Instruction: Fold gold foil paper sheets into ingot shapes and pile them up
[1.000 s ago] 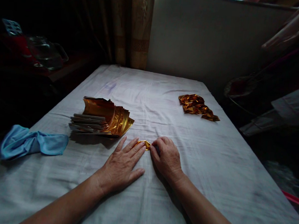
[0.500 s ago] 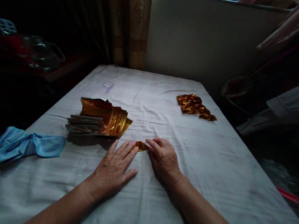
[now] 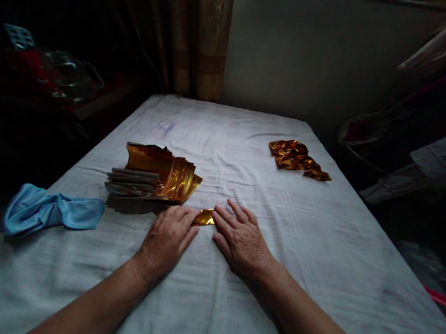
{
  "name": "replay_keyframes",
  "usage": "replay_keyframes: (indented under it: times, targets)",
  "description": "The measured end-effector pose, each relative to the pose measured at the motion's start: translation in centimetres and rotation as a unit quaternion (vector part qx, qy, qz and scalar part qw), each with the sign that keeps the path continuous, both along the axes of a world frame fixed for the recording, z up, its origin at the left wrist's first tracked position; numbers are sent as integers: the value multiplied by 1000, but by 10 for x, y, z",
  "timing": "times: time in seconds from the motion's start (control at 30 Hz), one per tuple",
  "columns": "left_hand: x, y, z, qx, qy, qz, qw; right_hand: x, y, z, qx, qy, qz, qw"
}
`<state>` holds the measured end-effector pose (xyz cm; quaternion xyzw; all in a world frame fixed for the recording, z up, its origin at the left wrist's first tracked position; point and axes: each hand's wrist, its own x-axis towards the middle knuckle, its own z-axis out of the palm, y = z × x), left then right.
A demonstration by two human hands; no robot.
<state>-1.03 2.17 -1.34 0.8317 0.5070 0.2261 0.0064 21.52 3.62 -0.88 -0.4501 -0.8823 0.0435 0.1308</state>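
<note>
A small folded strip of gold foil paper (image 3: pixel 205 217) lies on the white cloth between my hands, its shiny face up. My left hand (image 3: pixel 168 239) is closed at the strip's left end, fingers together with the thumb beside them. Flat over its right end rests my right hand (image 3: pixel 240 239), fingers stretched and somewhat spread. Both ends of the strip are hidden under the fingers. Just beyond my left hand sits a fanned stack of gold foil paper sheets (image 3: pixel 157 167), curved and partly showing grey backs.
Several folded gold foil pieces (image 3: pixel 296 159) lie in a pile at the far right. A crumpled light-blue cloth (image 3: pixel 55 210) is at the left edge of the white-covered table (image 3: pixel 212 300). A glass jug (image 3: pixel 73 78) stands on a dark side surface, far left.
My left hand has gone from lying flat to closing at the strip's left end. The right hand has flattened from a pinch onto the right end. The view has shifted slightly.
</note>
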Motion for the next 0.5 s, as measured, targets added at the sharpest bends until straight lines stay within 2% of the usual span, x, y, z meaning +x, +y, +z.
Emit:
replay_keyframes:
  times: [0.27, 0.5]
  targets:
    - [5, 7, 13, -57, -48, 21, 997, -6, -18, 2, 24, -5, -40, 999]
    - [18, 8, 18, -90, -43, 61, 993, -12, -27, -1, 44, -4, -45, 998]
